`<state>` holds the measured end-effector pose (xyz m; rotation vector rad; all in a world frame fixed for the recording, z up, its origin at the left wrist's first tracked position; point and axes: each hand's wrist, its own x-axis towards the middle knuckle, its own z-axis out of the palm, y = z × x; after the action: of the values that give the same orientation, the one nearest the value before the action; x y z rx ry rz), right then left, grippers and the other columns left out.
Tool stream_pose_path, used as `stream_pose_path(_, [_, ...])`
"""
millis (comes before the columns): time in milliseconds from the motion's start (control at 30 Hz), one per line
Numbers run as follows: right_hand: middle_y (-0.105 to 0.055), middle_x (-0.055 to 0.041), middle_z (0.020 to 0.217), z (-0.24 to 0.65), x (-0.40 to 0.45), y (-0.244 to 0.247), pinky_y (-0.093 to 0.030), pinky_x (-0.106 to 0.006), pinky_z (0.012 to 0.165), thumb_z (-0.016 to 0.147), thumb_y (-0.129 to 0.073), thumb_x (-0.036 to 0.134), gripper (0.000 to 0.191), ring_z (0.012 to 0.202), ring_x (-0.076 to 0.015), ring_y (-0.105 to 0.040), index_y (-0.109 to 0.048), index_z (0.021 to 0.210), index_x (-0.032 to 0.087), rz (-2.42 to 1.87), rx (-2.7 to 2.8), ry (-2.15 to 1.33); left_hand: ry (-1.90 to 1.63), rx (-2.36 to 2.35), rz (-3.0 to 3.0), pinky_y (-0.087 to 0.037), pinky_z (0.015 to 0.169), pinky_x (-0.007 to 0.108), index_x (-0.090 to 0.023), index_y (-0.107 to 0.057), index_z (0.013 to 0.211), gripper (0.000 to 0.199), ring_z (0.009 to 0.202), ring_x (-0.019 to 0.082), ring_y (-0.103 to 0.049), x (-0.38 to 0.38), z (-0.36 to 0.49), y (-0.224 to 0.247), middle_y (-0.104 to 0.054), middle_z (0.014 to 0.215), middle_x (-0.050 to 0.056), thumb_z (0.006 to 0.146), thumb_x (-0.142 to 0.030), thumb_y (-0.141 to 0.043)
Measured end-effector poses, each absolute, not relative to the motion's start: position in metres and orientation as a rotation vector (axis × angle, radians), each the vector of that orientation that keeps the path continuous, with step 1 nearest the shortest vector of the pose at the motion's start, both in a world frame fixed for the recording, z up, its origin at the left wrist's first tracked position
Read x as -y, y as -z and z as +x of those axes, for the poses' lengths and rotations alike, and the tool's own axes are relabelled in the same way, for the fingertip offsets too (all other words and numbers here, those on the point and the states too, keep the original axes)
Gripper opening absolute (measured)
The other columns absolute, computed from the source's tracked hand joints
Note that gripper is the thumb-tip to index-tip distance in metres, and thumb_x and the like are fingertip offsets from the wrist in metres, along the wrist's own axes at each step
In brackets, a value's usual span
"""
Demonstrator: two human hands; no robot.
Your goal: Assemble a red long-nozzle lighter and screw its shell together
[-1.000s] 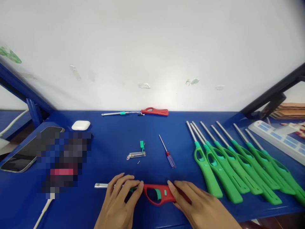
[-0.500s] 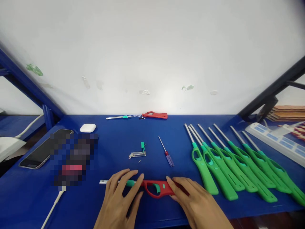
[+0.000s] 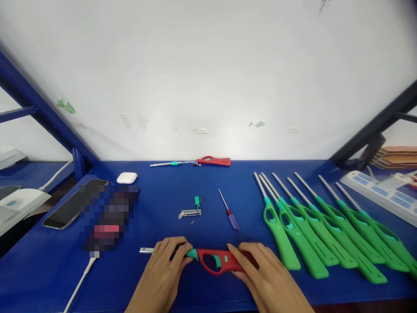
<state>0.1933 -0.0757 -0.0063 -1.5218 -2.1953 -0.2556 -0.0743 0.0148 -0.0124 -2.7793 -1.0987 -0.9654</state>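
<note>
A red long-neck lighter (image 3: 224, 261) with a green trigger lies across the front of the desk, its metal tube pointing left. My left hand (image 3: 169, 265) is closed around the tube just behind a green collar (image 3: 193, 254), which meets the red body. My right hand (image 3: 260, 271) is closed on the rear of the red handle and hides its end. Beyond my hands are a clear fuel tank (image 3: 190, 212), a small green part (image 3: 197, 201), a tiny screw (image 3: 192, 222) and a purple-handled screwdriver (image 3: 228, 211).
Several green long-neck lighters (image 3: 282, 243) lie in a row at right, beside a white power strip (image 3: 374, 189). Red lighter parts (image 3: 213, 161) rest by the wall. At left are a phone (image 3: 76, 204), a white earbud case (image 3: 127, 178) and a white cable (image 3: 80, 280).
My left fingers have drawn together around the tube. The green collar has moved right, from a gap away to against the red body. The view has shifted slightly.
</note>
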Motion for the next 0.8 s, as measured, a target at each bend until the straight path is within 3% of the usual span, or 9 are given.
stream_pose_path(100, [-0.07, -0.0096, 0.105, 0.19, 0.076, 0.019, -0.059, -0.039, 0.072, 0.117, -0.025, 0.034, 0.047, 0.082, -0.0237, -0.069, -0.065, 0.136, 0.021, -1.551, 2.143, 0.218, 0.932, 1.041, -2.776, -0.061, 0.081, 0.032, -0.023, -0.069, 0.115, 0.027, 0.089, 0.019, -0.076, -0.012, -0.076, 0.005, -0.078, 0.101, 0.003, 0.115, -0.022, -0.042])
stream_pose_path(233, [-0.067, -0.0083, 0.104, 0.189, 0.075, 0.029, -0.059, -0.041, 0.082, 0.116, -0.023, 0.045, 0.048, 0.088, -0.0246, -0.067, -0.064, 0.125, 0.022, -1.543, 2.132, 0.004, 0.81, 0.945, -2.791, -0.063, 0.084, 0.033, -0.021, -0.07, 0.126, 0.029, 0.091, 0.019, -0.076, -0.008, -0.083, 0.001, -0.079, 0.105, 0.003, 0.115, -0.021, -0.043])
stream_pose_path(433, [-0.064, -0.009, 0.108, 0.191, 0.074, 0.027, -0.06, -0.035, 0.075, 0.111, -0.043, 0.025, 0.032, 0.087, -0.0237, -0.064, -0.06, 0.138, 0.023, -1.493, 2.198, -0.087, 0.726, 0.748, -2.801, -0.063, 0.098, 0.033, -0.016, -0.069, 0.134, 0.042, 0.104, 0.02, -0.077, -0.009, -0.089, 0.01, -0.081, 0.115, 0.005, 0.108, -0.003, -0.039])
stream_pose_path(700, [-0.069, -0.0094, 0.111, 0.202, 0.072, 0.004, -0.065, -0.035, 0.089, 0.105, -0.064, 0.025, 0.043, 0.095, -0.0231, -0.071, -0.058, 0.147, 0.022, -1.494, 2.357, -0.158, 0.857, 0.664, -2.803, -0.066, 0.081, 0.03, -0.009, -0.067, 0.13, 0.039, 0.089, 0.019, -0.076, -0.017, -0.079, 0.022, -0.08, 0.1, 0.008, 0.105, 0.001, -0.039])
stream_pose_path(800, [-0.07, -0.0103, 0.114, 0.203, 0.071, 0.001, -0.065, -0.037, 0.093, 0.106, -0.064, 0.028, 0.043, 0.097, -0.0237, -0.073, -0.057, 0.147, 0.021, -1.501, 2.373, -0.197, 0.848, 0.678, -2.821, -0.066, 0.086, 0.033, -0.008, -0.065, 0.135, 0.043, 0.092, 0.02, -0.075, -0.015, -0.078, 0.023, -0.079, 0.105, 0.009, 0.103, 0.003, -0.04])
